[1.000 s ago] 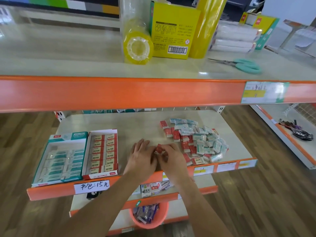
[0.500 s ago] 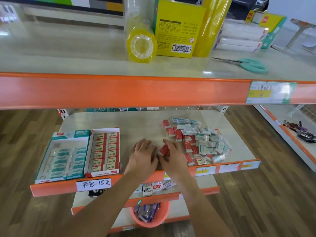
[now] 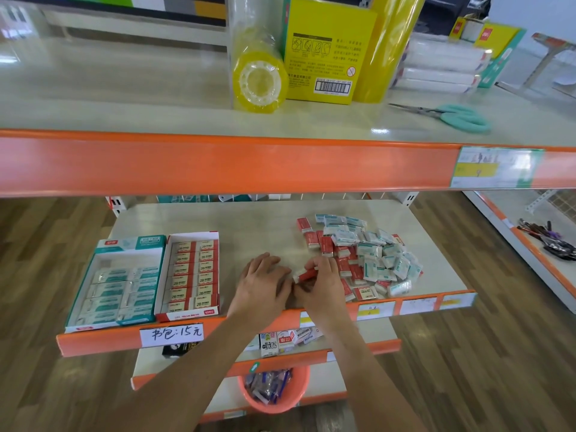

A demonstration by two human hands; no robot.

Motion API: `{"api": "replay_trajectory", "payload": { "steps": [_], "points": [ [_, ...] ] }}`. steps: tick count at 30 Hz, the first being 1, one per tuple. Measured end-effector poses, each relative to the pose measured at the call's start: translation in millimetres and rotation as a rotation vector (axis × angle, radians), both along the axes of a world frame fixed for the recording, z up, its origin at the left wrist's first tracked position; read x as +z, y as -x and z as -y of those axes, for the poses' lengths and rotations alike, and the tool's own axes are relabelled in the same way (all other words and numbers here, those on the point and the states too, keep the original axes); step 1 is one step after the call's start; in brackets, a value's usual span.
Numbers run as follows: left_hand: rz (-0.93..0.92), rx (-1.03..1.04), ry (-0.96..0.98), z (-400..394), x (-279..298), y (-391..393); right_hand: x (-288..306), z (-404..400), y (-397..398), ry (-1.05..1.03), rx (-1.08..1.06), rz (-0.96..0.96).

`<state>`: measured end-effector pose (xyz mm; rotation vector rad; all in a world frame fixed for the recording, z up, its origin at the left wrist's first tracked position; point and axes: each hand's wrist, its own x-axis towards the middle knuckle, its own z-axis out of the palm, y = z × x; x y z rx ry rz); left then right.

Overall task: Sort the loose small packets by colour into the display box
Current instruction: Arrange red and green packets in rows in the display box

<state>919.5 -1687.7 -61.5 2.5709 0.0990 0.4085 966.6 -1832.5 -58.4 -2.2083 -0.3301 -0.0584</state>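
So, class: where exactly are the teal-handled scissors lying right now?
In the head view, the teal-handled scissors lie on the top shelf, right side, right of the yellow cardboard box.

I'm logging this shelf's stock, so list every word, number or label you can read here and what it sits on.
"书包:15元": handwritten price tag on the orange shelf edge.
"2B": red packets in the red display box.
"20": small carton on the lower shelf.
Barcode and print on the yellow box: too small to read.
Teal display box, shelf-edge labels: blurred.
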Motion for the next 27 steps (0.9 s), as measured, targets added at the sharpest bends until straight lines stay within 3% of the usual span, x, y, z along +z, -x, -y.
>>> {"api": "replay_trajectory", "payload": {
  "steps": [7,15,27],
  "points": [
    [-0.023,-0.072,0.012,-0.7,2.8,0.3,0.0,-0.6,0.0,0.038,-0.019,-0.003],
    [-0.052,0.017,0.066,-3.6,-2.3,-3.5,7.2,1.3,4.7,0.114,0.082,-0.042],
    [-0.060,0.054,0.048,-3.0,-3.4,-3.4,3.8,-0.3,4.6,0.232,0.084,0.095]
  ]
}}
